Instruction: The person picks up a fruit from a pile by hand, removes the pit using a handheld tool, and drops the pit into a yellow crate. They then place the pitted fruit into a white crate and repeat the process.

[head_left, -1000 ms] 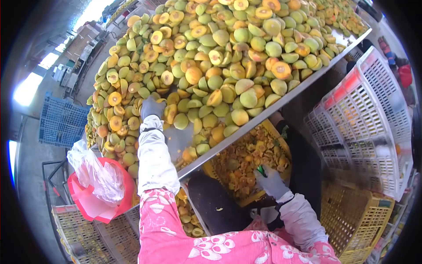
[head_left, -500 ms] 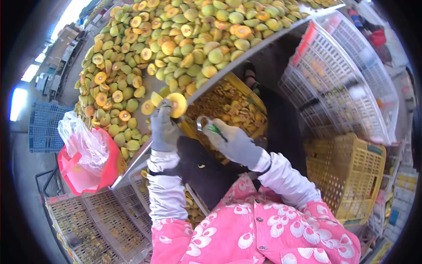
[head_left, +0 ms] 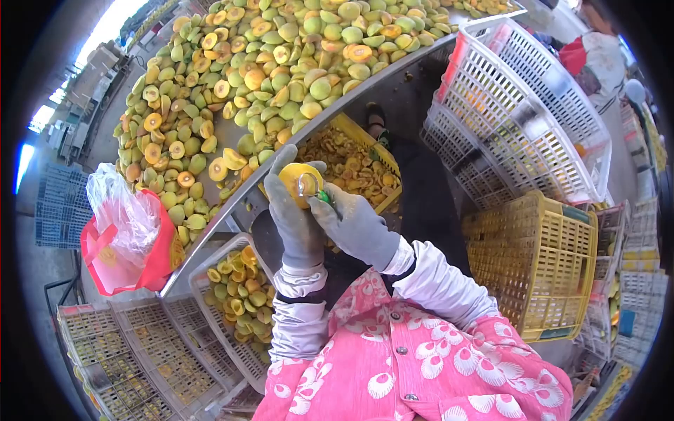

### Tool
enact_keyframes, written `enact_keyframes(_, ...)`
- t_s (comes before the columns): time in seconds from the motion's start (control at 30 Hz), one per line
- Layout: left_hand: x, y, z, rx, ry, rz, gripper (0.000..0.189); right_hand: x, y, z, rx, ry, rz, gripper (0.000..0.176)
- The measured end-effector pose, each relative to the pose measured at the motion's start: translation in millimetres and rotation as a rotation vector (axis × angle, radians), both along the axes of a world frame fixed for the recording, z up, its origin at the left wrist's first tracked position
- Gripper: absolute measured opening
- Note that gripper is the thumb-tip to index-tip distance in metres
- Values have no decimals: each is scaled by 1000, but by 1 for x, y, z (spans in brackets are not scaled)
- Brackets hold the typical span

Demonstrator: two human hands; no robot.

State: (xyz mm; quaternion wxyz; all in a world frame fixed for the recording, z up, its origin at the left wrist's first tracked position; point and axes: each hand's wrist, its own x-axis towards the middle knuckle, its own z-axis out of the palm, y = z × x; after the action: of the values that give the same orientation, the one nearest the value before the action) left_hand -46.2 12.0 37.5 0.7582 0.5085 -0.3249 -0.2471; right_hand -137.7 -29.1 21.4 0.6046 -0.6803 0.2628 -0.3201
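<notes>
My gloved left hand (head_left: 295, 228) cups a yellow peach half (head_left: 289, 175), cut face turned toward my right hand. Between the fingers of my gloved right hand (head_left: 359, 228) is a pitting spoon (head_left: 323, 197) with a green grip; its curved metal end presses into the middle of the peach flesh. Both hands are close together in front of the table edge. Beyond them, many halved peaches (head_left: 319, 88) lie heaped on the metal table (head_left: 226, 133). Below the hands, a yellow crate (head_left: 390, 198) holds peach scraps and pits.
A grey crate (head_left: 199, 284) of peach halves stands left of my lap. A red bag (head_left: 163, 242) with clear plastic hangs at the table's corner. White crates (head_left: 519, 105) and a yellow crate (head_left: 554, 274) stand on the right. Another person (head_left: 600, 63) is at the far right.
My hands have come together: the left moved right with the peach half, and the spoon's metal end is now in the flesh. The view has shifted, showing more of the grey crate.
</notes>
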Motion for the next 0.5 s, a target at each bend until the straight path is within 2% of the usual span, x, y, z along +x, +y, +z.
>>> enact_keyframes(0.1,-3,-2,8,10,134,33,53,-4,-2,1,-85,124,-14,40)
enact_keyframes(0.17,-4,-1,13,43,-80,3,58,-3,-6,0,-127,186,-28,40)
enact_keyframes(0.2,-1,-2,9,40,-78,2,58,-3,-9,0,-128,160,-41,40)
enact_keyframes(0.27,12,-2,-3,3,131,-150,60,-7,-11,1,-128,139,-50,41)
enact_keyframes(0.3,13,0,-2,1,130,-149,60,-8,-12,4,-173,209,-23,41)
enact_keyframes(0.33,14,4,-2,49,104,-134,60,-8,-12,6,-216,276,2,42)
enact_keyframes(0.4,14,5,-2,100,78,-115,59,-7,-8,6,-176,238,18,43)
enact_keyframes(0.47,7,1,-4,51,-94,66,57,-6,-3,6,-137,206,38,43)
enact_keyframes(0.5,7,3,-4,53,-91,70,57,-6,1,5,-66,141,54,45)
